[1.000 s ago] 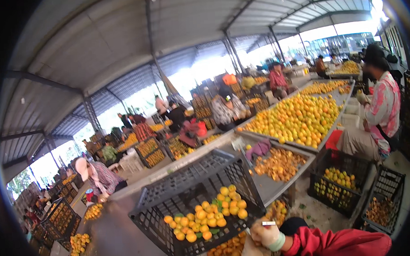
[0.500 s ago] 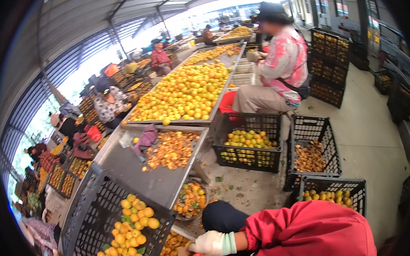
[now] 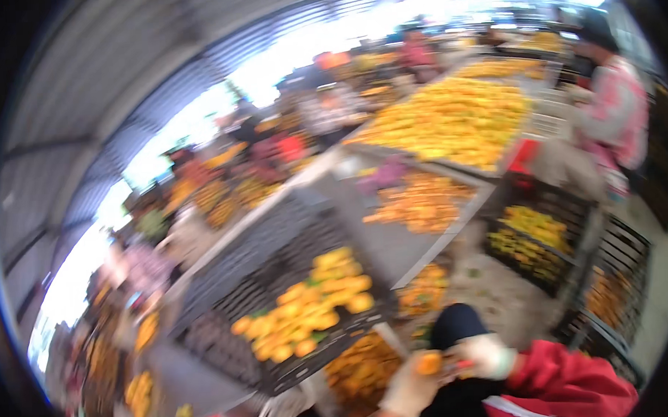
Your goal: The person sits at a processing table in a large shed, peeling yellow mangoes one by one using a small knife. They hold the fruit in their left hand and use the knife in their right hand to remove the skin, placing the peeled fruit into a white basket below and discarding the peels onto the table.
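Orange sits pinched between both gloved hands now, left hand cupped under it, right hand closed on it with something reddish; half a second back only one glove showed. Head view's blurry: black crate of oranges on the grey sorting table, metal-roofed shed, other people sorting

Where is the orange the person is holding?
In the head view, the orange is low and centre-right, between the gloved left hand and right hand, just right of the black crate.
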Available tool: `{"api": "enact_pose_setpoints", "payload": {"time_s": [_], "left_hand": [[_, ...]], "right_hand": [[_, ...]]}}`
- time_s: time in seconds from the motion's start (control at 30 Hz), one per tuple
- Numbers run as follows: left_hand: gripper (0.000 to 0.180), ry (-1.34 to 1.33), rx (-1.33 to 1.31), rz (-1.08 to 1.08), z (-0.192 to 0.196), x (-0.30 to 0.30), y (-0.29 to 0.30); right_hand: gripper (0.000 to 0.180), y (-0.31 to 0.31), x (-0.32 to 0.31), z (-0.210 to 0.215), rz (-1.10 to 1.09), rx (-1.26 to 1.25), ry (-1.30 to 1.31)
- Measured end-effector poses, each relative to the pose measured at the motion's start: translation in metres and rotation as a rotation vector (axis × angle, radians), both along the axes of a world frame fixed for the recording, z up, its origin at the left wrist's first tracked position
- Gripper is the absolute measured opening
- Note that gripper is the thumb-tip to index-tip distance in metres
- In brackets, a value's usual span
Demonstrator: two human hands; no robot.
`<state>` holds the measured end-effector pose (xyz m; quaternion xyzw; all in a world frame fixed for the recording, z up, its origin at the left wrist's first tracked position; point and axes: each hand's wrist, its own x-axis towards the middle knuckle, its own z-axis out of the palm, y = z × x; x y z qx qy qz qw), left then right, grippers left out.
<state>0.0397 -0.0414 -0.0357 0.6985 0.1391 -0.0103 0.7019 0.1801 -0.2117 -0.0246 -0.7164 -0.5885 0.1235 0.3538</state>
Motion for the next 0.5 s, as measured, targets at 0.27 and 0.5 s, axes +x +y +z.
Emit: {"api": "enact_pose_setpoints", "payload": {"time_s": [0.27, 0.5], "left_hand": [[0.045, 0.174, 0.697, 0.500, 0.037, -0.023, 0.051], [0.040, 0.102, 0.864, 0.731, 0.060, -0.052, 0.125]], "right_hand": [[0.042, -0.290, 0.128, -0.148, -1.262, -0.004, -0.332], [0.029, -0.249, 0.177, -0.211, -1.239, 0.244, -0.074]]}}
